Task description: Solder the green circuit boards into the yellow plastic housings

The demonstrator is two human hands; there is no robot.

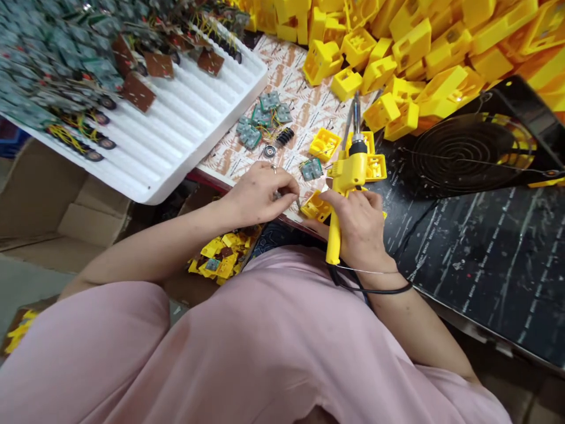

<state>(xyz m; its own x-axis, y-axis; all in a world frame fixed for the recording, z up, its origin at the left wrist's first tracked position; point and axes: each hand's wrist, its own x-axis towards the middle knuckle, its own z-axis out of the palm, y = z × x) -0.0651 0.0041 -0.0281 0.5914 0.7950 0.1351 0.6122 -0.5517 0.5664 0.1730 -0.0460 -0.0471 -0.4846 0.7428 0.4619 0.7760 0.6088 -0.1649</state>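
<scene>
My right hand (362, 227) is wrapped around a yellow soldering gun (348, 172), its metal tip pointing away from me and its black cord trailing over my wrist. My left hand (261, 191) is closed in a pinch at the table's near edge; a thin grey tip shows by the fingers, but what they hold is mostly hidden. Just right of that pinch sits a yellow plastic housing (314, 206), partly covered by my right hand. Beyond it lie a small green circuit board (311, 169) and another open yellow housing (325, 145).
Circuit boards with wires (251, 132), a stack of black round parts (285, 136) and one loose round part (269, 151) lie ahead. A white foam tray (194, 112) stands left, heaped yellow housings (415, 47) behind, a black fan (477, 147) right. Below is a box of yellow pieces (225, 253).
</scene>
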